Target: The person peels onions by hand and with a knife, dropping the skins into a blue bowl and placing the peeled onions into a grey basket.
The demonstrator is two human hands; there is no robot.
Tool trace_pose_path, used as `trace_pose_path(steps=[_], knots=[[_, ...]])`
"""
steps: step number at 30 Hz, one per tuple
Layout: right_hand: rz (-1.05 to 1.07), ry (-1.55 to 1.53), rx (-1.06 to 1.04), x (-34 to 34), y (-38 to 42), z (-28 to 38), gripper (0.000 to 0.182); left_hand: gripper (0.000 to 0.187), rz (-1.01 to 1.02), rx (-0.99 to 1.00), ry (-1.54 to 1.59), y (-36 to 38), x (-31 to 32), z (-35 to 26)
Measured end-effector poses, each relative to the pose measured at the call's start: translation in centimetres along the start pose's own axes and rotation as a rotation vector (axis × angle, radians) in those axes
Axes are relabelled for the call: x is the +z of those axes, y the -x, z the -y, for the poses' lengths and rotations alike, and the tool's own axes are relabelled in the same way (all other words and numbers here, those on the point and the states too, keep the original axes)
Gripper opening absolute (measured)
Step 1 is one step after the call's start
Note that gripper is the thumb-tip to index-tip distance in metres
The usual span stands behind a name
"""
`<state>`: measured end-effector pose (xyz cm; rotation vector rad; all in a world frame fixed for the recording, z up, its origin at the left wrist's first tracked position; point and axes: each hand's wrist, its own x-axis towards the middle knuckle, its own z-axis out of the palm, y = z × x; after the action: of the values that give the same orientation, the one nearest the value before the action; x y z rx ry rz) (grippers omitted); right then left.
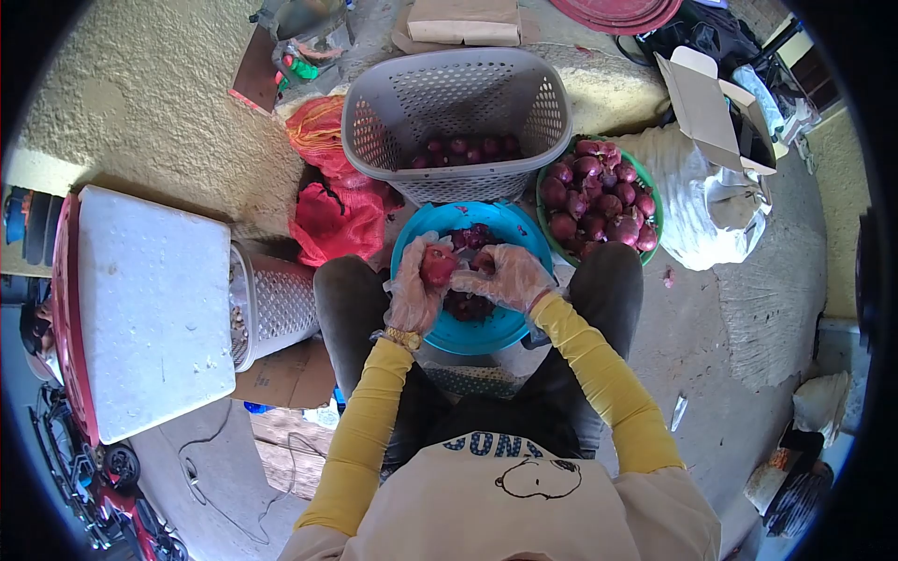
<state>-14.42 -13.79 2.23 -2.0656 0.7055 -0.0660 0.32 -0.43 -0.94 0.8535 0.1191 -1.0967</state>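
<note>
In a clear plastic glove, my left hand is closed around a red onion above a blue basin. My right hand, gloved the same way, has its fingers bent together against the onion's right side. Whatever those fingers may grip is too small to make out. Dark red onion skins lie in the basin, partly hidden by both hands. Just right of it, a green basin is heaped with whole red onions. Behind stands a grey perforated basket with more red onions at its bottom.
Red mesh sacks sit left of the basket. A white foam box lid and a white perforated bin stand to my left. On the right are a white sack and an open cardboard box. My knees flank the blue basin.
</note>
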Motion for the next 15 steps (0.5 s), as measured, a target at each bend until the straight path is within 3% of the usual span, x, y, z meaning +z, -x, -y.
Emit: trace_pose_path(steps=[2,11,15], knots=[[-0.011,-0.011,-0.015,0.4,-0.1,-0.1,0.072,0.040,0.026,0.069,-0.009,0.0,0.3,0.3],[0.045,-0.016,-0.019,0.4,-0.1,0.3,0.074,0.045,0.200,0.029,-0.024,0.2,0.2,0.3],[0.060,-0.061,-0.006,0.0,0.1,1.0,0.074,0.044,0.155,0.038,-0.012,-0.2,-0.5,0.7]])
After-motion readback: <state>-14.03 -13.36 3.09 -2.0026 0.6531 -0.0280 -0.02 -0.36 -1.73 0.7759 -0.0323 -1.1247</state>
